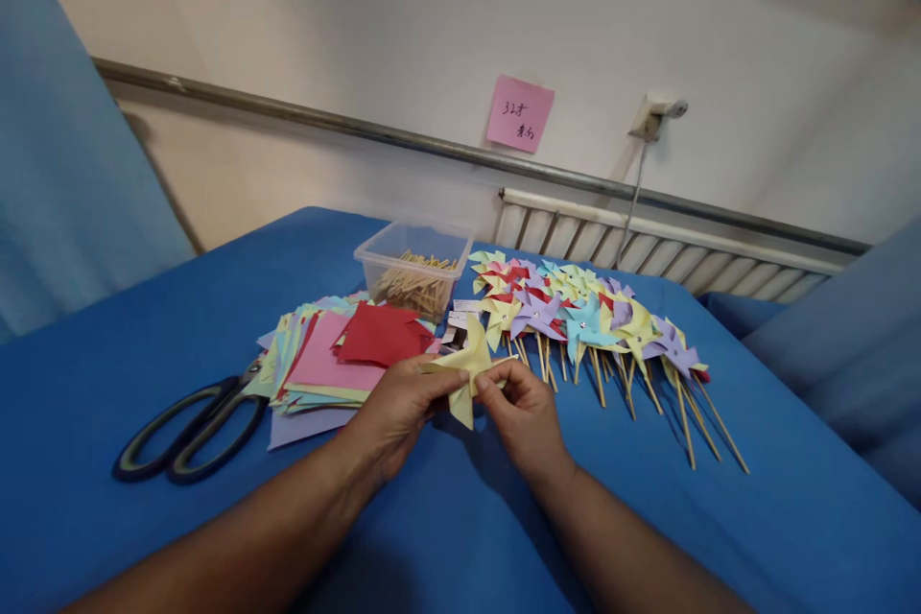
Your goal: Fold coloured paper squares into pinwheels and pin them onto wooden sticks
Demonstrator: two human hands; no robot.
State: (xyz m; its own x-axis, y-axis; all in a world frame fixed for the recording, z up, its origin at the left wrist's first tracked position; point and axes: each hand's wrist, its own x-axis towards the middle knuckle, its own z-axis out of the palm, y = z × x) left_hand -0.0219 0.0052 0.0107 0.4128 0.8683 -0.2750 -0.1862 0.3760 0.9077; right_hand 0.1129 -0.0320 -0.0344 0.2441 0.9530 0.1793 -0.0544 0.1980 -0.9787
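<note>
Centre of frame, low: my left hand (403, 408) and right hand (522, 408) both pinch the yellow pinwheel (467, 366) above the blue surface (216, 307), clamping its folded tips so they stay gathered; paper squares (338, 360) lie just left.

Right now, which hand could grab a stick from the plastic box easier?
Probably left: the left hand sits nearer the plastic box of sticks, though both pinch the yellow pinwheel; the right hand lies further right.
</note>
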